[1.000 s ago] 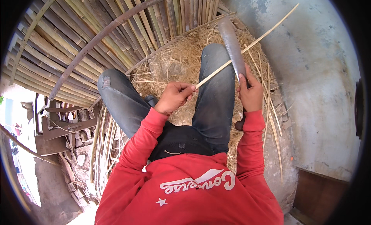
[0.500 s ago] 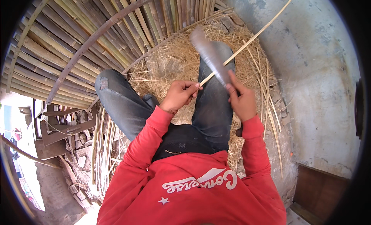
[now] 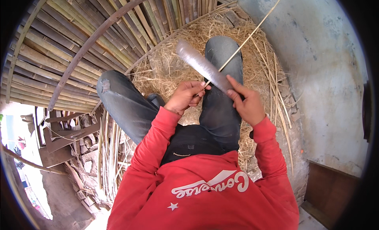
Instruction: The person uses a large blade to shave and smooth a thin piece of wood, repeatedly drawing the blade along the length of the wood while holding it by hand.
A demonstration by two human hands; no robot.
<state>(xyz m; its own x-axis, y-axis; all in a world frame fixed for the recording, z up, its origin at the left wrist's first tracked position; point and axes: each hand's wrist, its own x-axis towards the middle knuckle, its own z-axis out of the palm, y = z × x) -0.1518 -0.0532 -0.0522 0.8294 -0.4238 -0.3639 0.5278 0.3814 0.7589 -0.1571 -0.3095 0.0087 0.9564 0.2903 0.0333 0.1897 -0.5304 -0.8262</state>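
Observation:
My left hand (image 3: 186,96) is closed, pinching the near end of a long thin bamboo strip (image 3: 245,42). The strip runs up and to the right over my right knee toward the wall. My right hand (image 3: 248,99) grips a machete (image 3: 199,65), its handle mostly hidden in the palm, with the index finger stretched along the blade. The broad grey blade points up and left and lies across the strip, just beyond my left fingers. Both hands are above my right thigh (image 3: 221,95).
Pale shavings (image 3: 173,72) cover the ground around my legs. Loose bamboo strips (image 3: 278,95) lie at the right, and a bundle of strips (image 3: 108,155) at the left. A bamboo slat panel (image 3: 67,52) stands at the far left. A blue-grey wall (image 3: 323,72) rises on the right.
The blade has swung to the left and toward me, nearer my left fingers. The strip's far end has shifted left. My left hand still pinches the strip.

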